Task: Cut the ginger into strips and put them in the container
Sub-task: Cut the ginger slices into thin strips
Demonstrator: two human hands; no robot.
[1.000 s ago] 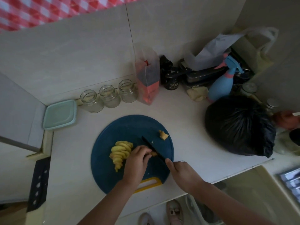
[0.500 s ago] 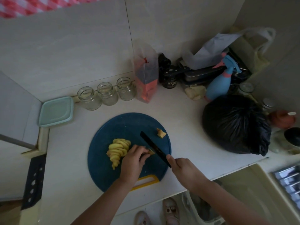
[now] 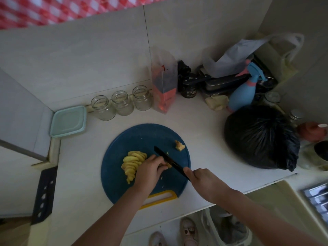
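Left hand (image 3: 150, 170) pinches a ginger piece (image 3: 169, 165) on the round blue cutting board (image 3: 138, 137), beside fanned ginger slices (image 3: 134, 161). Right hand (image 3: 204, 181) grips a black knife (image 3: 168, 161), blade against that piece. Teal container (image 3: 68, 121) sits well apart, by 3 glass jars (image 3: 122, 105)

Dim, underexposed kitchen view with a cool grey cast. Soft light falls brightest on the wall (image 3: 88, 59) above the board (image 3: 142, 137); below the board the foreground is darkest. Ginger (image 3: 134, 162) on the board reads fairly clear. The cloth (image 3: 53, 11) far above is blurred. The bag (image 3: 259, 137) to the right shows little detail. Counter (image 3: 204, 125) edges bow from the wide lens.
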